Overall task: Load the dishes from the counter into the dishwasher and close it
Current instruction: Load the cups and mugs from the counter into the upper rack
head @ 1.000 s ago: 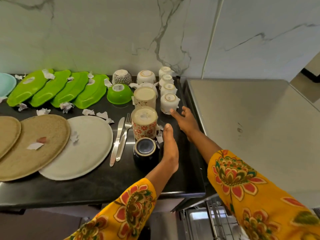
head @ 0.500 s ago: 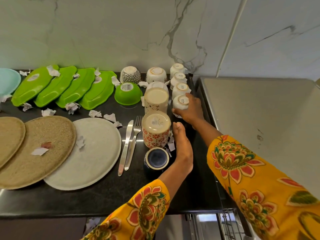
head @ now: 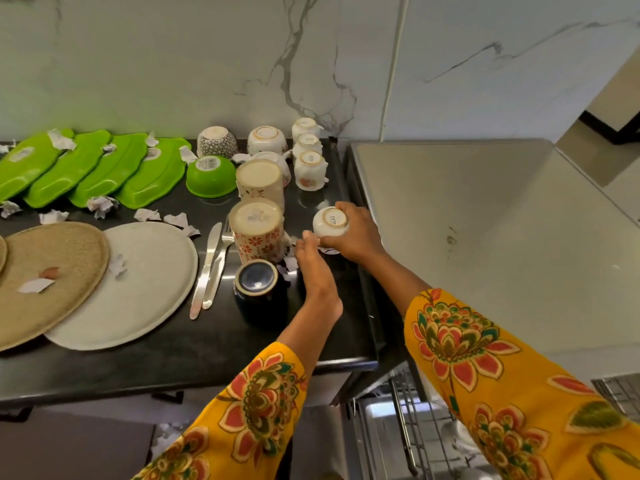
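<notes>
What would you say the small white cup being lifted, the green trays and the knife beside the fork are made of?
The small white cup in the right hand looks like glazed ceramic: glossy white, gold-ringed foot, printed mark. The green trays seem moulded plastic: uniform bright colour, soft sheen, stickers. The knife appears polished steel, its blade mirror-bright.

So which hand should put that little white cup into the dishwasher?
The right hand: it already grips the small white cup and is nearest the open dishwasher rack.
</notes>
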Action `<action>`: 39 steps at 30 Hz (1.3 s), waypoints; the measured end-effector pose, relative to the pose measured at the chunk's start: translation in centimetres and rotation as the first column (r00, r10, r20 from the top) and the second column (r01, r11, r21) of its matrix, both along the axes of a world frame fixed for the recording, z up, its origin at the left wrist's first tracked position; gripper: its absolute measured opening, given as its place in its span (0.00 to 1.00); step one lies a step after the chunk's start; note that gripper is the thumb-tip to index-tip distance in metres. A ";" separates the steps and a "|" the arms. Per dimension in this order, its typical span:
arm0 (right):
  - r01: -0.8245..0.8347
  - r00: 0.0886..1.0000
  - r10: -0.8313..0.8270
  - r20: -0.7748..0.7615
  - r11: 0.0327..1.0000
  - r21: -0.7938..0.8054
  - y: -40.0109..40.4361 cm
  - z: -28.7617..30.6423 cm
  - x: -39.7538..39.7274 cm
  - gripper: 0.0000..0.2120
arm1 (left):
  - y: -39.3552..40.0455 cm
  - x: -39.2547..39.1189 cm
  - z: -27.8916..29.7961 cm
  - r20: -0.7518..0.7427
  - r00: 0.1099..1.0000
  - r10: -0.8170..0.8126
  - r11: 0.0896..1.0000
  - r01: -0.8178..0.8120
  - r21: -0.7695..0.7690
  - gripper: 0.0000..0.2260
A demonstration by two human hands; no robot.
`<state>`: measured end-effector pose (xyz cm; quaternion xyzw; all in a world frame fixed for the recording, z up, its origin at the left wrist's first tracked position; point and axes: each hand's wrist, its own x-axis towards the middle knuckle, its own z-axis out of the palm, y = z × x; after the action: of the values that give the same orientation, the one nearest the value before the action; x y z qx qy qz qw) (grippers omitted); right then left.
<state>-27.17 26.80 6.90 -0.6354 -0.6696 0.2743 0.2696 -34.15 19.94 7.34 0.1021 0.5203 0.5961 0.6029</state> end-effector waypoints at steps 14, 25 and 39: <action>-0.057 0.998 0.057 0.004 0.998 0.041 -15.7 1.7 11.0 0.36 | -13.4 8.9 2.2 0.006 0.998 -0.064 0.998 0.064 -0.014 0.24; 0.026 0.999 -0.024 0.030 0.998 -0.052 -25.1 0.4 20.4 0.36 | -21.2 17.1 0.4 -0.082 0.942 -0.326 0.945 0.323 -0.049 0.23; 0.146 0.987 -0.156 -0.030 0.965 -0.216 -30.1 -8.3 24.8 0.34 | -24.9 20.4 -6.1 -0.138 0.841 -0.523 0.844 0.489 -0.223 0.24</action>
<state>-2.35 -3.30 -1.39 -0.7031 -0.5797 0.3379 0.2354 -13.76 -4.93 1.28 0.2392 0.5818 0.3531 0.6925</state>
